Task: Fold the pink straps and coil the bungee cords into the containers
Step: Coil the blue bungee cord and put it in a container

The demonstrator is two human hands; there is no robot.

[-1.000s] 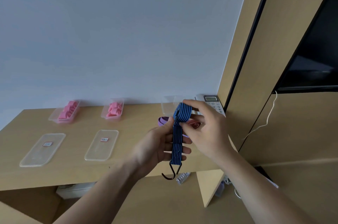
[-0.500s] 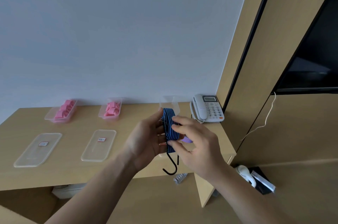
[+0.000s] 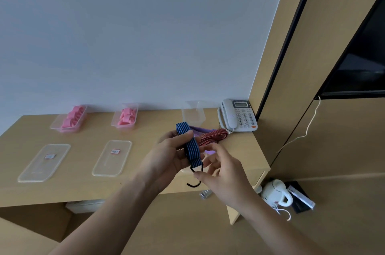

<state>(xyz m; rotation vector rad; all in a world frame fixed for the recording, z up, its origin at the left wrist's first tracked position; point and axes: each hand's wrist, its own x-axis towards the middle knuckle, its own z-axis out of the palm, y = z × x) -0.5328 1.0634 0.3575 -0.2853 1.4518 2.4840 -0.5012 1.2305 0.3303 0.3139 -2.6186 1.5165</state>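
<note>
The left hand (image 3: pixel 166 156) grips the blue cord (image 3: pixel 190 146), folded into a flat hank and held in the air above the front edge of the desk (image 3: pixel 145 184), with the thumb pressed across the bands. The right hand (image 3: pixel 225 173) is just beside it, fingers loosely curled and thumb tip on the black hooks (image 3: pixel 194 177) that dangle from the hank's lower end. I cannot tell whether it pinches them or only touches.

The cord looks light, soft and springy, so the folds will likely spring apart if the thumb lets go. The best hold is probably across the middle of the hank, clamping all the bands at once. The wire hooks are stiff and could snag on the bands or on a container rim, so they want guiding by the shank.

Two lids (image 3: pixel 44 162) lie flat on the desk to the left. Past the hands lie a red cord (image 3: pixel 212 137) and a purple cord (image 3: pixel 200 129), touching each other, which makes three cords with the blue one. At the back stand three containers: two hold pink straps (image 3: pixel 68 121), too bunched to count, and one empty container (image 3: pixel 192 114) sits behind the cords. A phone (image 3: pixel 237 115) stands beside it.
</note>
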